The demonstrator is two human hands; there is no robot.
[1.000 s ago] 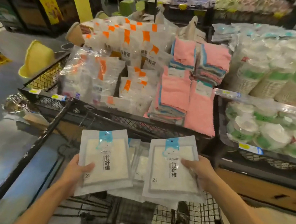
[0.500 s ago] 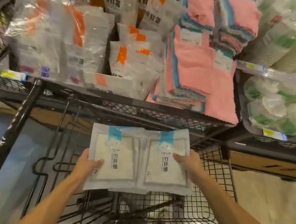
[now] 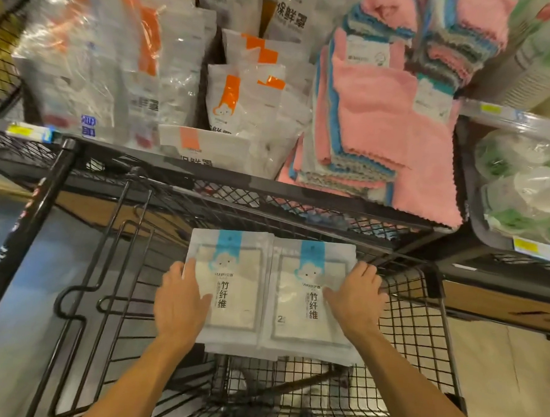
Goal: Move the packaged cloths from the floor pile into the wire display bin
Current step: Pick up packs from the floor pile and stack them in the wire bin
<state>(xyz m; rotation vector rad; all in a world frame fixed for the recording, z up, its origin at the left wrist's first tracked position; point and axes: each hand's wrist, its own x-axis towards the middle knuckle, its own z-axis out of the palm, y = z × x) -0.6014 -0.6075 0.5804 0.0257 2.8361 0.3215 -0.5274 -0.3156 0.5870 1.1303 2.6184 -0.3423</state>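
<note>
Now the two stacks of flat white plastic-wrapped cloth packets with blue header strips sit lower than half a second ago, down inside the black wire display bin [image 3: 420, 339], and they have closed up until their inner edges touch. A second ago both hands carried them up in front of the bin's rim, with a gap between them. By my reading, the load is being set down and squared, so this trip is close to done.

Nearest, the left hand [image 3: 181, 302] lies over the left packet stack [image 3: 233, 289] at about nine o'clock of the pair, fingers fairly straight along its outer edge, thumb on the printed face. The right hand [image 3: 355, 300] mirrors it at three o'clock on the right packet stack [image 3: 310, 300], fingers spread over the outer edge, thumb on top. Neither hand plainly curls under; whether the packets already rest on the mesh floor I cannot tell.

Farther off at twelve o'clock, white pouches with orange markings [image 3: 241, 106] fill the upper bin, and folded pink fleece cloths [image 3: 385, 118] lie at one o'clock.
</note>
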